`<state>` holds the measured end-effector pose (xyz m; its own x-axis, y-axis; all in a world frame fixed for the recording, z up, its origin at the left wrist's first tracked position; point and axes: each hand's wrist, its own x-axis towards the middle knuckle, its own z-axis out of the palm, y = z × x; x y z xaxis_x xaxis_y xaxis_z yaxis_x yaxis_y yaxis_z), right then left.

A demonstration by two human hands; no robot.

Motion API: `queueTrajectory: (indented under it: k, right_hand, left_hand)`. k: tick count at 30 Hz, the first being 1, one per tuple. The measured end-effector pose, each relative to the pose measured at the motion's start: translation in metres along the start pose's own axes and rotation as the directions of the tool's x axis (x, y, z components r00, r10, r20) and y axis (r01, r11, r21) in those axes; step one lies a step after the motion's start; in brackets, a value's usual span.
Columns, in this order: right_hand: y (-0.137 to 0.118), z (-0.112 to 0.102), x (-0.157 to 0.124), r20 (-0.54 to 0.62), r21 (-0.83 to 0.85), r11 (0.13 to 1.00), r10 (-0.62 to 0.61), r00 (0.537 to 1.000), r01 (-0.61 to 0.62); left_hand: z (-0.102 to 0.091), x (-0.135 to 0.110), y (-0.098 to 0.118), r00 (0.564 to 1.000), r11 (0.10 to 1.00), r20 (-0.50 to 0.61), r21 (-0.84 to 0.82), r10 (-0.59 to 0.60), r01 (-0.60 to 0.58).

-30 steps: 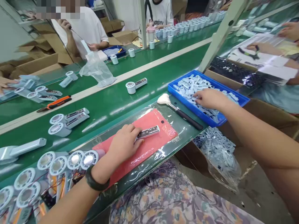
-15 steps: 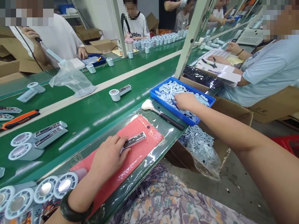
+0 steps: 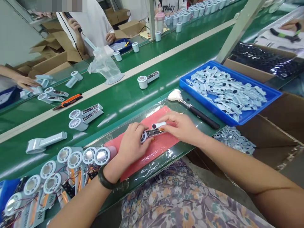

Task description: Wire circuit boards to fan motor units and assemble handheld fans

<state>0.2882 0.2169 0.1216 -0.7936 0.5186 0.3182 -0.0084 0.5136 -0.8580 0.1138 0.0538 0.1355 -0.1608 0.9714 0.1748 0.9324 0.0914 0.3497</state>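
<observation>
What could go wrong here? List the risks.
The left hand grips a fan handle on the pink mat, while the right hand pinches a pale blue part; that part might slip or seat crooked. The black bangle sits close to the wired fan heads, so it could catch on them.

Mat (image 3: 152,155) on table (image 3: 114,101), handheld fan (image 3: 152,134) on mat, between left hand (image 3: 131,147) and right hand (image 3: 180,126). Fan heads (image 3: 89,155) in a row left of mat, wired boards (image 3: 71,186) in front of them. Assembled fans (image 3: 85,115) behind that row. Brush (image 3: 193,107) just behind mat, tray (image 3: 228,115) right of brush, plastic parts (image 3: 225,91) in tray. Cardboard box (image 3: 280,117) right of table, below tray.
</observation>
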Motion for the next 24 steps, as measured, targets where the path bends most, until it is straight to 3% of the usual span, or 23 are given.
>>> queueTrajectory:
  k: [4,9,14,16,20,22,24]
  right_hand:
    - [0.015,0.026,0.006,0.091,-0.069,0.99,-0.115,0.989,0.121]
    - [0.025,0.023,0.004,0.13,-0.052,0.996,-0.066,0.989,0.074]
    - [0.018,0.024,0.004,0.145,-0.11,0.971,-0.195,0.97,0.211]
    - [0.019,0.026,0.005,0.152,-0.105,0.978,-0.164,0.975,0.181]
    - [0.026,0.028,0.006,0.166,0.028,0.999,0.025,0.986,-0.03]
    - [0.029,0.025,0.006,0.186,0.069,0.997,0.008,0.983,-0.021]
    - [0.031,0.021,0.005,0.207,0.092,0.993,-0.091,0.974,0.073]
  left_hand:
    - [0.001,-0.002,0.003,0.998,0.997,-0.058,-0.079,0.002,-0.007]
    - [0.006,0.001,0.012,0.994,1.0,-0.104,-0.002,0.02,-0.02]
    - [0.007,0.0,0.016,0.989,0.994,-0.116,0.069,0.091,-0.084]
    - [0.005,0.0,0.016,0.988,0.995,-0.126,0.048,0.092,-0.086]
    - [0.003,0.002,0.015,0.995,0.998,-0.088,0.029,0.055,-0.053]
    - [0.003,0.002,0.014,0.99,0.995,-0.104,0.045,0.092,-0.088]
    - [0.004,0.0,0.013,0.975,0.984,-0.146,0.08,0.17,-0.16]
